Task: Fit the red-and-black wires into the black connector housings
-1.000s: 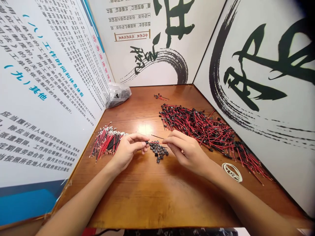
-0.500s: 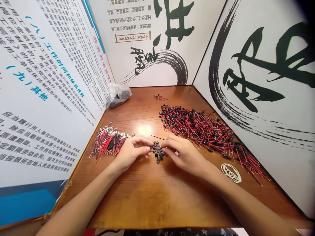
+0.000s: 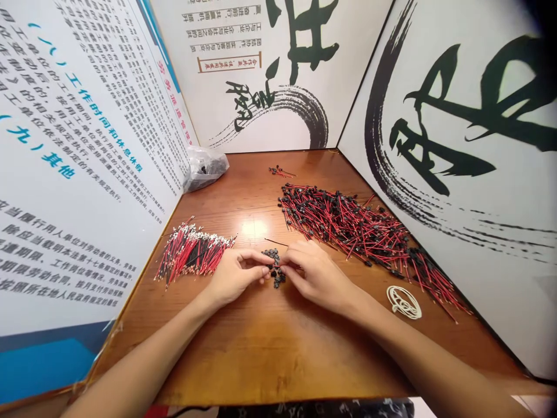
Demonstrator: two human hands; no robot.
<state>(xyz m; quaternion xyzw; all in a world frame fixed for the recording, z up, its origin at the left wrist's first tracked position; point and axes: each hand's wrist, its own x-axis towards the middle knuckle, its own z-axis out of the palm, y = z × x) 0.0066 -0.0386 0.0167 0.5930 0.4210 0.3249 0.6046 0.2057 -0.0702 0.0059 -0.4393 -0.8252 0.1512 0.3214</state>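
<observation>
My left hand (image 3: 237,273) and my right hand (image 3: 315,273) meet fingertip to fingertip over a small heap of black plastic connectors (image 3: 273,256) on the wooden table (image 3: 261,348). Both hands are pinched closed on something tiny between them; what it is cannot be made out. A bundle of red and black wires with bare metal ends (image 3: 191,251) lies just left of my left hand. A large pile of red and black wires fitted with black connectors (image 3: 357,229) spreads to the right of my right hand.
White rubber bands (image 3: 404,302) lie near my right forearm. A crumpled clear plastic bag (image 3: 204,167) sits at the back left. A few loose wires (image 3: 278,171) lie at the back. Printed boards (image 3: 78,145) wall in the table on three sides.
My right hand has moved left to meet my left hand over the connector heap; a second ago the hands were apart. The view has shifted slightly.
</observation>
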